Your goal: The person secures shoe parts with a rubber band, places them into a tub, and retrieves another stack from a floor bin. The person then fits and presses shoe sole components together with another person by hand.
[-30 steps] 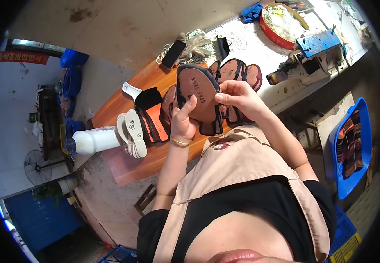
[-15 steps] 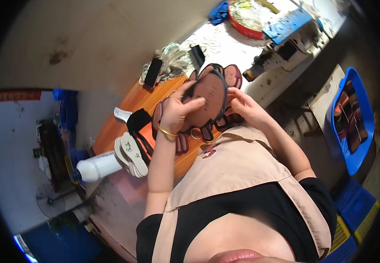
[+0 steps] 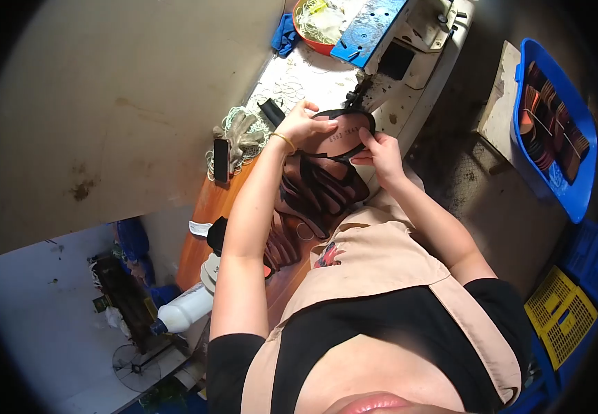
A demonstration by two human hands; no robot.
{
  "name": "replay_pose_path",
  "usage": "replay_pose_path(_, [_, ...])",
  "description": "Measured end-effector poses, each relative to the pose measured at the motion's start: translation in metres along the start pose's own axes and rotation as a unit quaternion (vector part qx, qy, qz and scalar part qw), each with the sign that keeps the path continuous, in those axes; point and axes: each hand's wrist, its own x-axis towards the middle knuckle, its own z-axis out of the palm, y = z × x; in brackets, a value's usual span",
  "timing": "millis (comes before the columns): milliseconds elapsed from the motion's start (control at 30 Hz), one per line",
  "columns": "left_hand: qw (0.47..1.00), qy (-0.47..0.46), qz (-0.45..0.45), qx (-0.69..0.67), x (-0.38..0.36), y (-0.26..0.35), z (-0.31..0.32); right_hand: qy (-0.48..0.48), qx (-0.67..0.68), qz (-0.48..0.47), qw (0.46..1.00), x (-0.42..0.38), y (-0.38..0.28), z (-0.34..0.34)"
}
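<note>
A brown sole-shaped piece point(image 3: 344, 138) with a black edge and small printed marks is held near the machine's dark working end. My left hand point(image 3: 304, 127), with a yellow bangle at the wrist, grips its left side, thumb on top. At its right edge, my right hand point(image 3: 381, 155) pinches the piece between thumb and fingers. Just below the hands lies a heap of dark brown, black-edged pieces point(image 3: 319, 190), partly on the orange-brown wooden surface point(image 3: 199, 255).
A blue-topped machine point(image 3: 375, 31) stands beyond the hands, beside a red basin point(image 3: 323, 48) of cord. At left are a phone point(image 3: 221, 160), gloves point(image 3: 242, 131) and a white bottle point(image 3: 187, 309). A blue basket point(image 3: 520, 90) of pieces stands at right.
Both hands have moved up and away from the body with the brown piece, toward the machine. The view has shifted, and more of the heap beneath shows.
</note>
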Motion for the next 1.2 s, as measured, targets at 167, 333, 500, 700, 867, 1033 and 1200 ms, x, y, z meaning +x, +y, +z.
replay_pose_path(167, [0.992, 0.077, -0.022, -0.092, -0.029, 0.002, 0.008, -0.019, -0.069, -0.006, 0.997, 0.012, 0.003, 0.006])
replay_pose_path(333, [0.988, 0.145, 0.045, -0.022, -0.032, -0.026, 0.021, 0.005, -0.111, -0.015, 0.994, 0.015, -0.001, 0.012])
replay_pose_path(500, [0.971, 0.229, 0.070, -0.019, -0.025, -0.058, 0.042, 0.014, -0.249, -0.088, 0.964, 0.027, 0.007, 0.005])
replay_pose_path(700, [0.950, 0.271, 0.044, -0.147, -0.029, -0.052, 0.075, -0.036, -0.280, -0.060, 0.958, 0.007, -0.006, -0.001])
replay_pose_path(867, [0.919, 0.304, -0.058, -0.245, -0.034, -0.028, 0.098, -0.021, -0.492, -0.098, 0.865, 0.026, -0.035, -0.008])
replay_pose_path(1033, [0.882, 0.381, 0.033, -0.275, -0.014, -0.038, 0.101, 0.049, -0.638, -0.228, 0.734, 0.030, -0.043, 0.012])
replay_pose_path(1200, [0.836, 0.470, 0.080, -0.273, -0.015, -0.054, 0.102, -0.061, -0.628, -0.151, 0.761, 0.018, -0.057, 0.018])
